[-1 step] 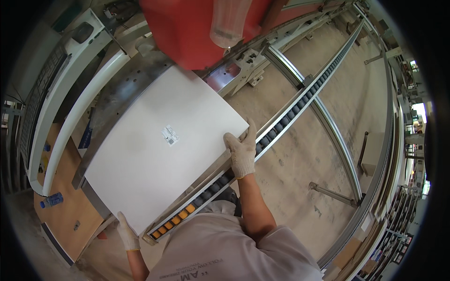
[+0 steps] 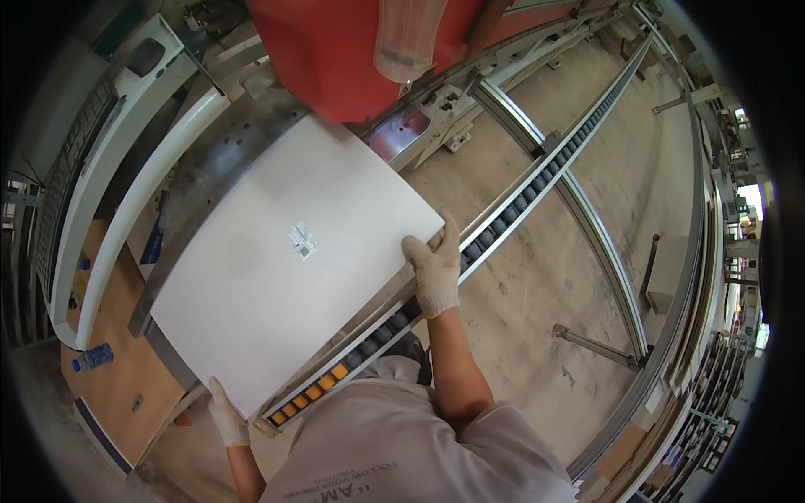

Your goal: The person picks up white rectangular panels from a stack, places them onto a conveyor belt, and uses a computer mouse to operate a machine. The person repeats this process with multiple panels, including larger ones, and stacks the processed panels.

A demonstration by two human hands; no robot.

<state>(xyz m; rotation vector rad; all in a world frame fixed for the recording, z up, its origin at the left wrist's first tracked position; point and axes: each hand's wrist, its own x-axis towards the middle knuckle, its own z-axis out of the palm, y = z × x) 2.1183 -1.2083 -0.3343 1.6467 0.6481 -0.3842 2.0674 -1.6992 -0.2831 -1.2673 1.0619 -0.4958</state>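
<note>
A large white panel (image 2: pixel 289 268) with a small printed label (image 2: pixel 303 241) lies flat on a dark metal machine bed. Its far end reaches the red machine housing (image 2: pixel 335 59). My right hand (image 2: pixel 436 270), in a pale knitted work glove, grips the panel's right corner, thumb on top and fingers at the edge. At the near left corner my gloved left hand (image 2: pixel 226 415) holds the panel's edge; its fingers are partly hidden under the board. Below the panel's near edge runs a narrow roller rail (image 2: pixel 377 339) with black and orange rollers.
The roller rail stretches far to the upper right, over a metal cross beam (image 2: pixel 587 205). Left stand a curved white machine frame (image 2: pixel 142 210) and a wood-coloured table (image 2: pixel 126 394) with a blue-labelled bottle (image 2: pixel 94 358). A clear hose (image 2: pixel 408 42) hangs before the housing. Stacked boards line the right.
</note>
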